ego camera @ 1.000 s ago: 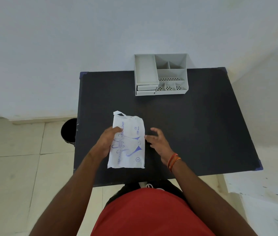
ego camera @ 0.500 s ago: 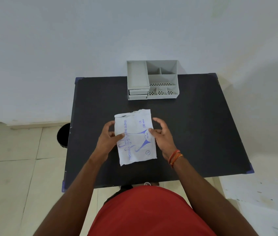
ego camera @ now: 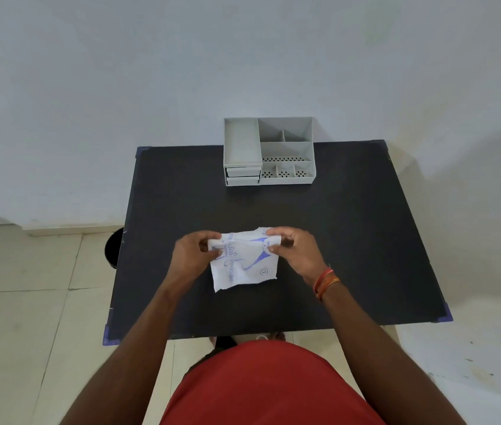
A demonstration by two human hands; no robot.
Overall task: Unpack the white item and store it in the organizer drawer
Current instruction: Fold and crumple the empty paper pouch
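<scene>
A white packet with blue print [ego camera: 247,266] is held up over the middle of the black table [ego camera: 350,240]. My left hand [ego camera: 192,256] pinches its upper left corner. My right hand [ego camera: 296,251] pinches its upper right corner. The packet's lower part hangs free below my fingers, and what is inside it is hidden. A grey desk organizer [ego camera: 269,150] stands at the table's far edge against the wall. Its two small drawers [ego camera: 243,176] at the lower left are shut.
A dark round bin [ego camera: 112,251] stands on the tiled floor just left of the table. A pale wall rises behind the organizer. The table's near edge runs just in front of my red shirt.
The packet lay flat on the table with my hands at its sides. Both hands have since taken its top corners and lifted it off the table.
</scene>
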